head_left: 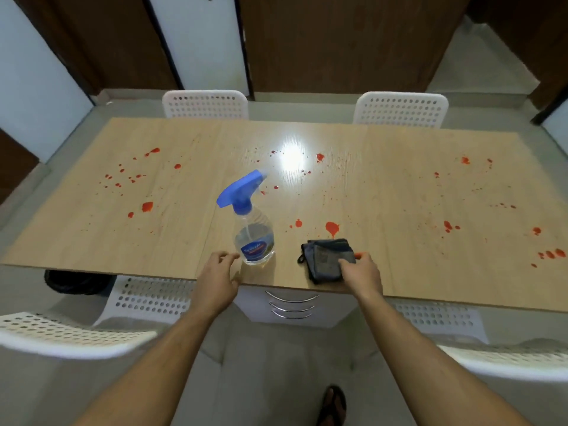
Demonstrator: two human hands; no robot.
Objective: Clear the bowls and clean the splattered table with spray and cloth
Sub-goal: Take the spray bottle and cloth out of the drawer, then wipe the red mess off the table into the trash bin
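The right hand [358,273] rests on the near right corner of a folded dark cloth [327,260], its fingers curled over the edge and gripping it against the near rim of the table [399,192]. The left hand [216,276] hangs just near and left of the spray bottle [252,222], fingers loosely spread and holding nothing, almost touching the bottle's clear base. The bottle stands upright near the table's near edge, its blue trigger head pointing far and right, with the cloth close by on its right.

No bowls show on the table, so that part of the task looks finished; the step in hand appears to be taking up the tools for cleaning. The next move likely calls for the left hand to close round the bottle's neck and aim the nozzle at the stains.

Red splatters [332,228] dot the pale wooden top from far left to near right, one large blot just beyond the cloth. White perforated chairs [205,103] stand on both long sides, and dark wooden doors line the far wall.
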